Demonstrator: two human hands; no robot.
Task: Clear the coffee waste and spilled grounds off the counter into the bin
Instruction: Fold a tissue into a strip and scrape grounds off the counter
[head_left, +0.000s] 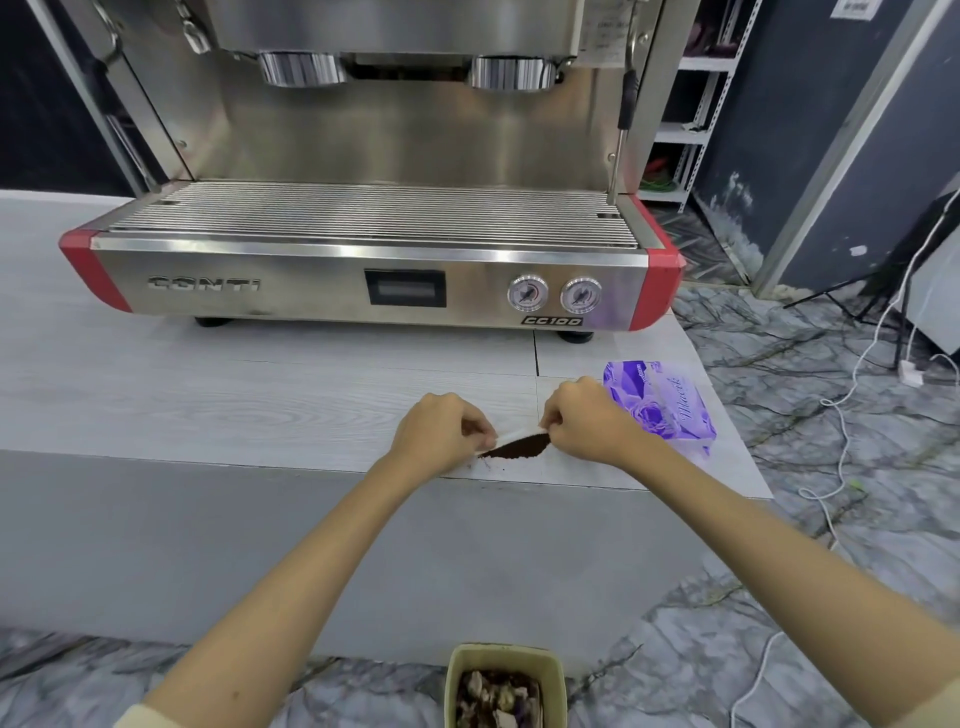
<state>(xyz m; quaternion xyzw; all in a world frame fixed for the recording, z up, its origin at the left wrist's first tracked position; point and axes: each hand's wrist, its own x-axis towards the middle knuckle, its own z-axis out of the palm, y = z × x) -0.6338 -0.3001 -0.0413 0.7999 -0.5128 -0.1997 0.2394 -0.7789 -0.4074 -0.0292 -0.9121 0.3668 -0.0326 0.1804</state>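
A dark heap of coffee grounds (518, 448) lies in a white tissue (511, 434) near the front edge of the pale wood-grain counter (208, 395). My left hand (439, 431) pinches the tissue's left side and my right hand (584, 423) pinches its right side, so the tissue folds up around the grounds. A few loose specks (488, 466) lie on the counter just below it. On the floor, under the counter's front, stands a pale yellow bin (506, 660) with crumpled waste inside.
A steel and red espresso machine (363, 280) fills the back of the counter. A purple tissue pack (660, 405) lies right behind my right hand. White cables (841, 415) trail over the marble-patterned floor on the right.
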